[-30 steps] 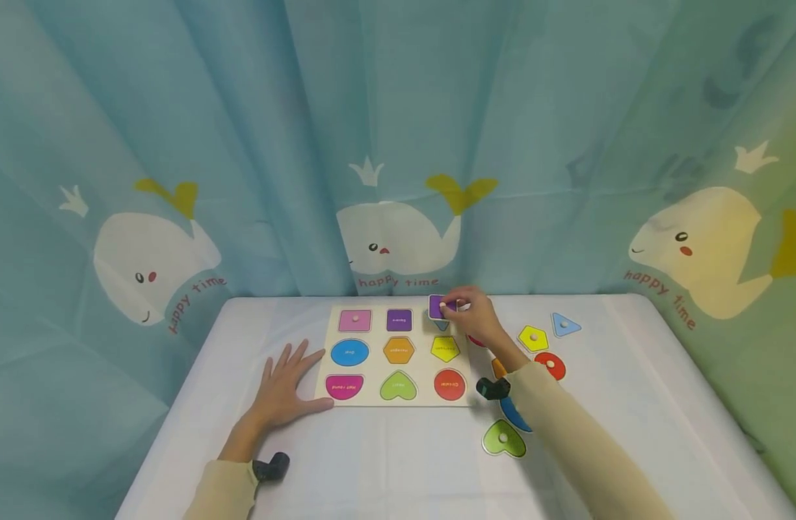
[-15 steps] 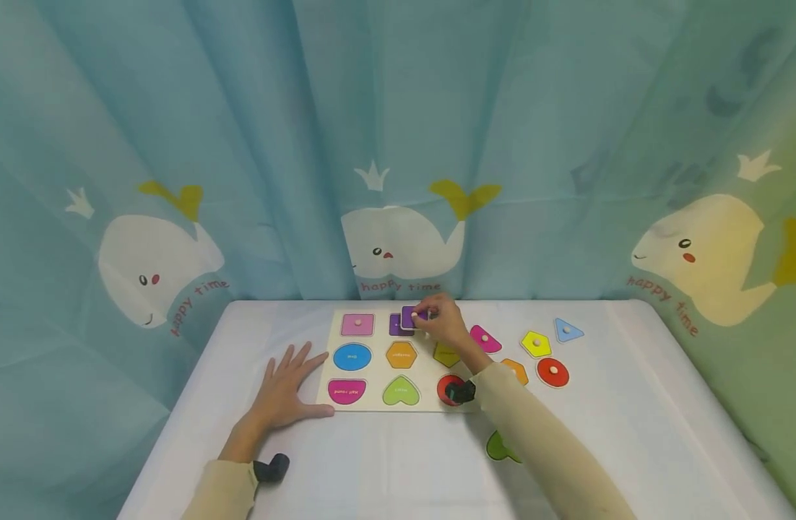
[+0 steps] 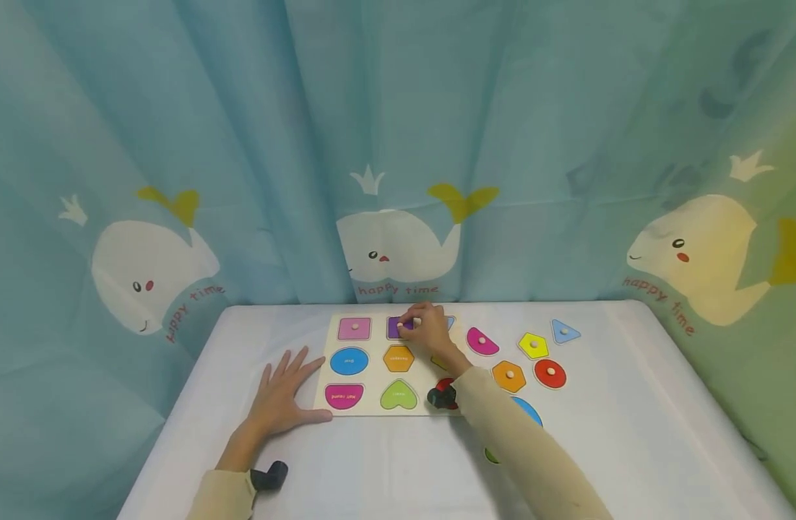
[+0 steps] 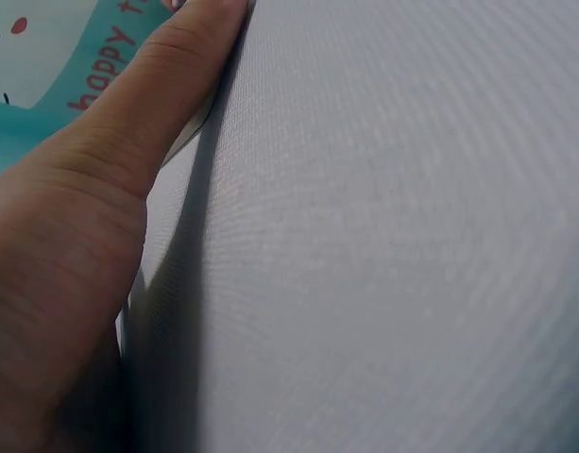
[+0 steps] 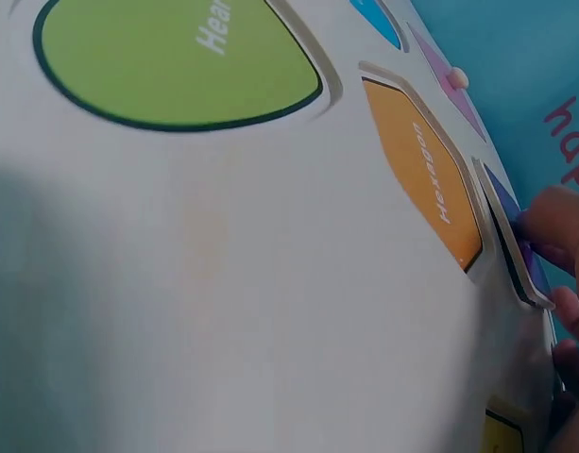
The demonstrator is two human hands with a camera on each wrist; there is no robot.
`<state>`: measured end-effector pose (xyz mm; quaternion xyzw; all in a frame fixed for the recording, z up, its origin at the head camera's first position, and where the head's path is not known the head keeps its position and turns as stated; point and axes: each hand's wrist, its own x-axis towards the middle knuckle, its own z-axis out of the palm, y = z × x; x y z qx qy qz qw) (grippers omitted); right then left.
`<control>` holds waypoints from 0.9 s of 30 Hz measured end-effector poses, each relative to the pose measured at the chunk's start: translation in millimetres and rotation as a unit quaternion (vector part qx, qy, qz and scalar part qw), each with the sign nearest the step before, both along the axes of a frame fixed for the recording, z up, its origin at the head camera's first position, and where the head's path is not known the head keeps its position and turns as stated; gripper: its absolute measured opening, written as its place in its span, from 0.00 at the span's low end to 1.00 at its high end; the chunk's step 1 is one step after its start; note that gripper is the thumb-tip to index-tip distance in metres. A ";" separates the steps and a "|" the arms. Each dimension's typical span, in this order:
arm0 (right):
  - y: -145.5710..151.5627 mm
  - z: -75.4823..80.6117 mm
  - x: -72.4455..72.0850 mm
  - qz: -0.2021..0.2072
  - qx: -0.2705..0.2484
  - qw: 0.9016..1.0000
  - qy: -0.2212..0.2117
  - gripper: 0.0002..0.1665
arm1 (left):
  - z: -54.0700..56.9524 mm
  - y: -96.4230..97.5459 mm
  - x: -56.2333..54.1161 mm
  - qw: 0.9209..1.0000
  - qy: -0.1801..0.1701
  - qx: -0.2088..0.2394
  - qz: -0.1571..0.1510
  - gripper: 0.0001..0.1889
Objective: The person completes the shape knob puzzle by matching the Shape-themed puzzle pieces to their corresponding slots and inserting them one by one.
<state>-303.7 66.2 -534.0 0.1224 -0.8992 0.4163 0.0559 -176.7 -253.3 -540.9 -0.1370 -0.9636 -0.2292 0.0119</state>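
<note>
A white shape-puzzle board (image 3: 372, 373) lies on the table with coloured, labelled recesses. My right hand (image 3: 430, 331) pinches the knob of the purple square piece (image 3: 394, 327) over the purple square recess in the far row. In the right wrist view the square piece (image 5: 506, 222) appears slightly tilted in its recess, with fingertips (image 5: 549, 222) on it. My left hand (image 3: 277, 393) lies spread at the board's left edge, its thumb and a fingertip touching that edge. In the left wrist view the thumb (image 4: 128, 104) is straight along the board. A pink piece (image 3: 355, 328) sits in the far left recess.
Right of the board lie knobbed pieces: a magenta half round (image 3: 482, 341), yellow pentagon (image 3: 533, 345), light blue triangle (image 3: 565, 331), orange hexagon (image 3: 508, 376) and red circle (image 3: 550, 374). A blue piece (image 3: 528, 410) and a green piece (image 3: 492, 456) are partly under the right sleeve. A curtain hangs behind.
My right hand has moved left with the purple square piece, from above the triangle recess to the square recess, and lowered it there. The left hand has stayed put.
</note>
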 end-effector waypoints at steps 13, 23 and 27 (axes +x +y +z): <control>-9.7 -1.6 1.2 -0.013 0.018 0.999 -0.025 0.06 | 0.8 -3.3 4.2 1.000 0.003 -0.005 0.004 0.55; -6.5 -3.4 0.7 -0.017 0.016 1.000 -0.014 0.05 | -4.1 -3.0 0.9 1.000 0.008 -0.008 0.002 0.55; -5.5 -2.9 0.9 -0.016 0.013 1.000 -0.012 0.05 | -4.7 -2.4 -0.4 1.000 0.005 -0.009 0.002 0.55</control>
